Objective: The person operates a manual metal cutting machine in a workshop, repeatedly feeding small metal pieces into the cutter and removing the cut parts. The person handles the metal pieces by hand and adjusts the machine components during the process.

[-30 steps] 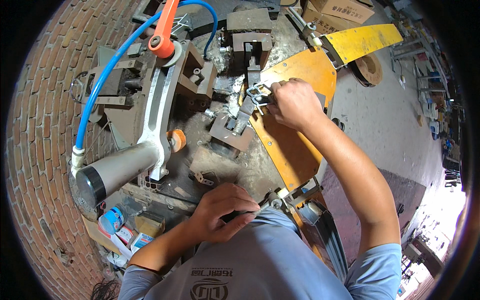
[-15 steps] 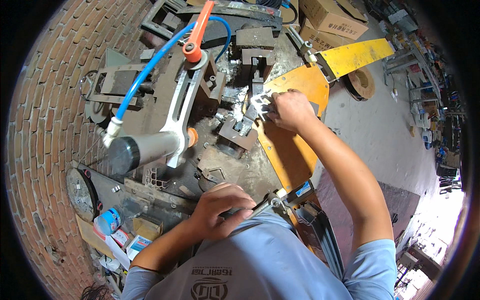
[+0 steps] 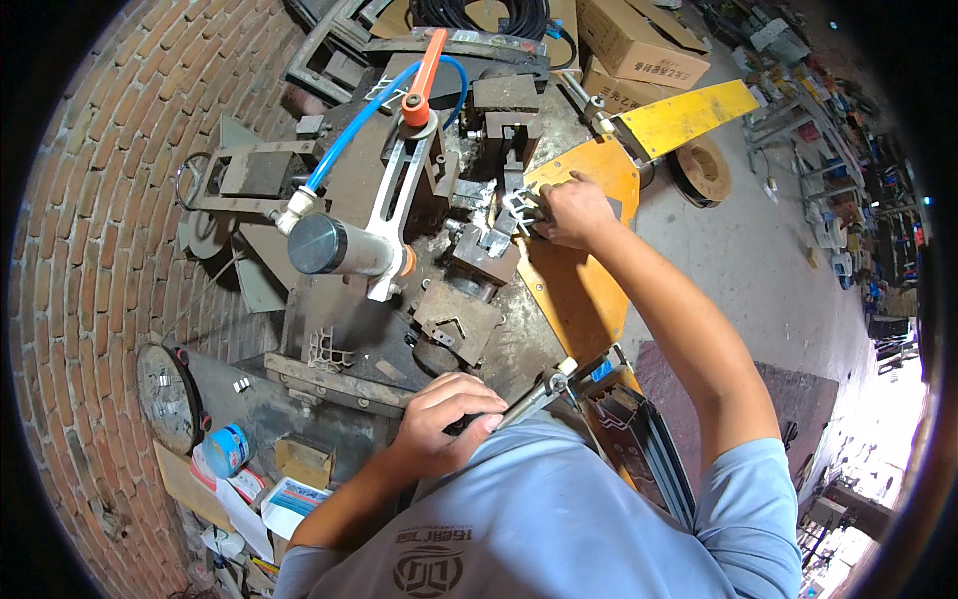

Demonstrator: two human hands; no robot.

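My right hand [image 3: 577, 212] is closed around an aluminium profile [image 3: 521, 207], whose bright, open cut end points left. That end is beside the metal clamping blocks [image 3: 489, 243] of the machine, above the orange plate [image 3: 574, 290]; whether they touch, I cannot tell. Close to my body, my left hand [image 3: 449, 419] wraps the dark end of a metal rod [image 3: 531, 401], which runs up to the right to a pivot near a white knob. The fingers hide most of the dark end.
A cylinder [image 3: 344, 248] with a blue hose and an orange lever [image 3: 426, 75] stand left of the blocks. A yellow arm [image 3: 689, 120] sticks out at the far right. Dark profiles [image 3: 639, 439] stand by my right side. Cardboard boxes [image 3: 644, 45] sit behind.
The view has shifted, so the machine appears a little farther right. My left fingers have closed more tightly on the rod's end. The right hand keeps the profile at the blocks.
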